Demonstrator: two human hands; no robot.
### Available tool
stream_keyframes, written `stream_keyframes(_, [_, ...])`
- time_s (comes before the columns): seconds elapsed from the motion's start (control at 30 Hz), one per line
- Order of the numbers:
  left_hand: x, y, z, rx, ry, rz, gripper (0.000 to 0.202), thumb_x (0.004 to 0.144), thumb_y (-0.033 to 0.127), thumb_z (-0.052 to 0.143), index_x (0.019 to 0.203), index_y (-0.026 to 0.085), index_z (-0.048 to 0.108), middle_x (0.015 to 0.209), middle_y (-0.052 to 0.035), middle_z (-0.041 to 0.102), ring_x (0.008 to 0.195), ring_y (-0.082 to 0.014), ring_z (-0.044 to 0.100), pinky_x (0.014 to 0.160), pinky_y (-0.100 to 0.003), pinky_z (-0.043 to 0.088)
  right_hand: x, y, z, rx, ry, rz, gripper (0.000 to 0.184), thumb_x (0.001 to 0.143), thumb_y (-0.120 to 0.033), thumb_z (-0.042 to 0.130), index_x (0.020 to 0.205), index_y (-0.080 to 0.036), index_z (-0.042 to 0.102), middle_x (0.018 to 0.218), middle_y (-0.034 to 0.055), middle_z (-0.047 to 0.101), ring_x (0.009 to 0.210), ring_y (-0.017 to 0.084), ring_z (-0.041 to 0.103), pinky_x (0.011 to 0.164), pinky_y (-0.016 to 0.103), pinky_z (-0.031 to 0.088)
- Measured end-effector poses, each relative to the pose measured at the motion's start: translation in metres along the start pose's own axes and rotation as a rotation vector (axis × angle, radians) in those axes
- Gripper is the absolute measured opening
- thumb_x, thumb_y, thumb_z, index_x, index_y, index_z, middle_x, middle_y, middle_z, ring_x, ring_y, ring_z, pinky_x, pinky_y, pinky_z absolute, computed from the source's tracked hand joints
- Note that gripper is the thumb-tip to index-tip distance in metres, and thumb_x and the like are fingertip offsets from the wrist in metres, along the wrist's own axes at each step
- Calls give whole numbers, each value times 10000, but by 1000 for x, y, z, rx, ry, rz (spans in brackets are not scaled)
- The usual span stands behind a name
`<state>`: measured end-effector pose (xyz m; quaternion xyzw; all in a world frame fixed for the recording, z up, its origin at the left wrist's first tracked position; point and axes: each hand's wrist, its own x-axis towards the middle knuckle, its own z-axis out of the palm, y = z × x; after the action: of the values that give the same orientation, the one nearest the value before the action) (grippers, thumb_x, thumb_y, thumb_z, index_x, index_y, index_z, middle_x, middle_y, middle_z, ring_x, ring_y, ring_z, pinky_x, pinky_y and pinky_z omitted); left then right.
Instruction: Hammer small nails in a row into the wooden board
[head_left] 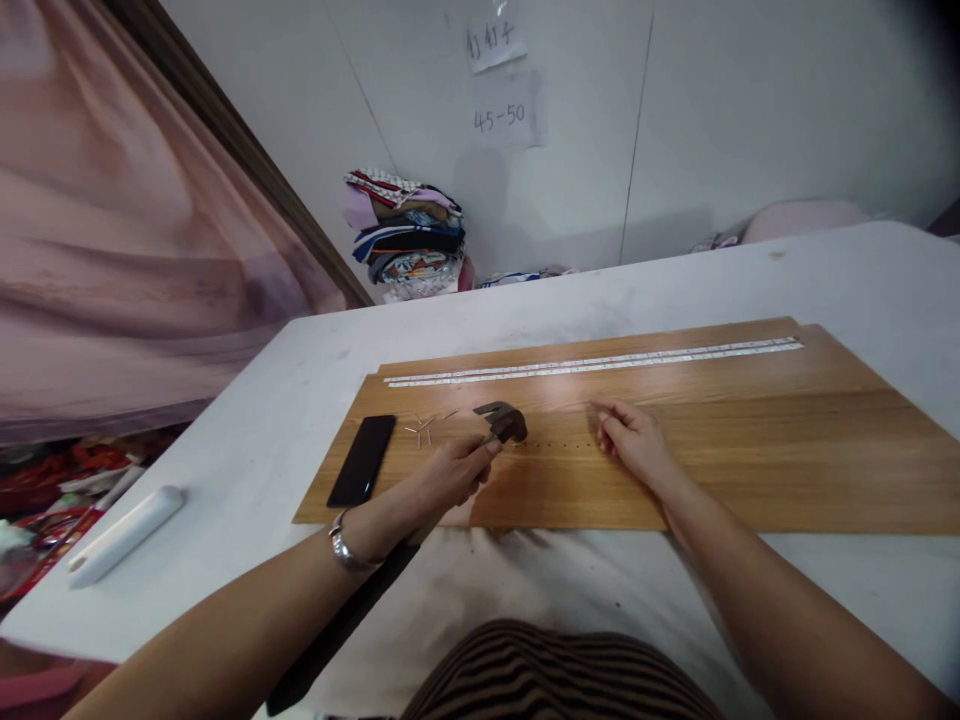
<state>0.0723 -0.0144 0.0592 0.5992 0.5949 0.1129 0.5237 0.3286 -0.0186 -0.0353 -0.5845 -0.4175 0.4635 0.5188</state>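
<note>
Your left hand [461, 468] grips the hammer [511, 422] near its head, above the front half of the board [787, 440]. Your right hand [634, 440] has curled fingers; I cannot tell whether they pinch anything. Dark dots [550, 445] line up between your hands. Nails [426, 426] lie beside the phone [362, 462], towards the board's left edge.

A pink curtain [142, 230] hangs left of stacked clothes [411, 238] and a wall [589, 150] bearing handwritten signs [501, 116].
</note>
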Motion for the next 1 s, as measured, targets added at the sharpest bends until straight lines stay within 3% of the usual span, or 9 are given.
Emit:
stream_keyframes(0.2, [-2,1,4,-15,-3,-7,376,846,522,482,783,155,533,618,39,456,452,-49,357,426,-197,272,2,4,0,-15,10,-32,461,699,-420,541,1034,-130,668,510,-47,536,426,111,484,430,241,344])
stream_keyframes(0.4, [-2,5,-2,-30,-12,4,376,851,526,486,910,161,552,612,44,459,433,-54,360,409,-201,255,1,1,0,12,8,-6,451,689,-417,549,1022,-135,661,517,-47,538,426,109,481,422,236,332])
stream_keyframes(0.73, [0,0,4,-9,-40,-38,368,857,519,491,841,156,548,599,47,444,443,-47,350,410,-198,241,0,-2,1,20,14,-20,458,681,-428,559,1004,-125,674,502,-50,530,422,111,475,424,242,335])
stream_keyframes(1.0, [-3,8,1,-46,-26,-3,373,867,505,480,946,150,563,605,52,446,426,-47,337,404,-198,236,0,0,2,63,18,-15,425,664,-419,559,974,-144,652,496,-62,520,407,105,460,425,238,323])
